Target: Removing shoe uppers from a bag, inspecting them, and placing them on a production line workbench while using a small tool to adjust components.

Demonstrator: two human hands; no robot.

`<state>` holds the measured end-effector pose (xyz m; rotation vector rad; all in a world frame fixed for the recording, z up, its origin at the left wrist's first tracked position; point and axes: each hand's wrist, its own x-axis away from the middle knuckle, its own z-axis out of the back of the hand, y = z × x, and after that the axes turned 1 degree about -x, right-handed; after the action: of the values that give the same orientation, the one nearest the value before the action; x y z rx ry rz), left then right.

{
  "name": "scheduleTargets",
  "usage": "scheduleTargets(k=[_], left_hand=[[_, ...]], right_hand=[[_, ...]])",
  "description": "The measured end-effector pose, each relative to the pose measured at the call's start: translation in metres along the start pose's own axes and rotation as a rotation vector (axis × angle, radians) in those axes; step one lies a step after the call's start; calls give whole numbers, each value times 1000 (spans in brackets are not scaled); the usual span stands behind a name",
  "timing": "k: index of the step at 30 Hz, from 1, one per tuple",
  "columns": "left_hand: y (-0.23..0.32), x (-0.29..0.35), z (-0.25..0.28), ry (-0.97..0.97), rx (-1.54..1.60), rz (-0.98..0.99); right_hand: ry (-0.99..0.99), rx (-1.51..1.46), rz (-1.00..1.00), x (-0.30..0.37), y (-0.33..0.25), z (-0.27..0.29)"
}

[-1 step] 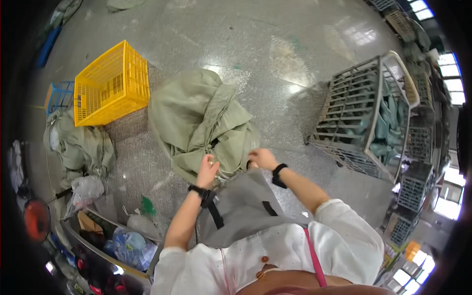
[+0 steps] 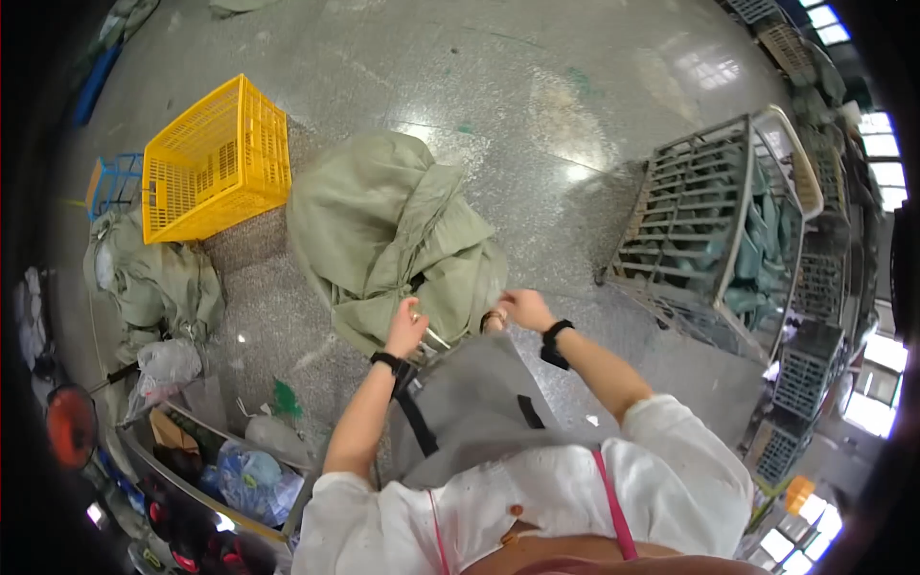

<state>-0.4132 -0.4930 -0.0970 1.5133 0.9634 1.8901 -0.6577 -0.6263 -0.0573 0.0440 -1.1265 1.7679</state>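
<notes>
A large green cloth sack (image 2: 374,211) lies full and bulging on the floor in front of me, its fabric gathered into folds toward my hands. My left hand (image 2: 406,331) is closed at the near side of the sack, thumb and fingers pinched together. Beside it shows a short pale strip that may be cord. At the sack's near right edge is my right hand (image 2: 525,311), also closed, fingers bent together. What either hand grips is too small to make out. Both wrists wear black bands. My grey apron (image 2: 470,402) hangs below the hands.
A yellow plastic crate (image 2: 216,163) stands at the left, with a crumpled green sack (image 2: 158,278) below it. On the right is a wheeled grey crate (image 2: 685,216) filled with green pieces. A bin (image 2: 206,426) holding plastic bags sits at lower left.
My right hand has shifted slightly to the right, a little farther from the left hand. The left hand stays by the sack's folds. The view has moved slightly.
</notes>
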Motion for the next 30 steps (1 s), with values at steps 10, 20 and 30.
scheduleTargets(k=[10,20,30], left_hand=[[-175,-222,-42,-391,-1033,136],[22,-219,143,460,-346,-492],[169,-173,419,633,-1622,-309]], right_hand=[[-251,-27,-529,15,164,50],[-358,-259,55,-154,9,-90],[448,679,463,-404,-118,-29]])
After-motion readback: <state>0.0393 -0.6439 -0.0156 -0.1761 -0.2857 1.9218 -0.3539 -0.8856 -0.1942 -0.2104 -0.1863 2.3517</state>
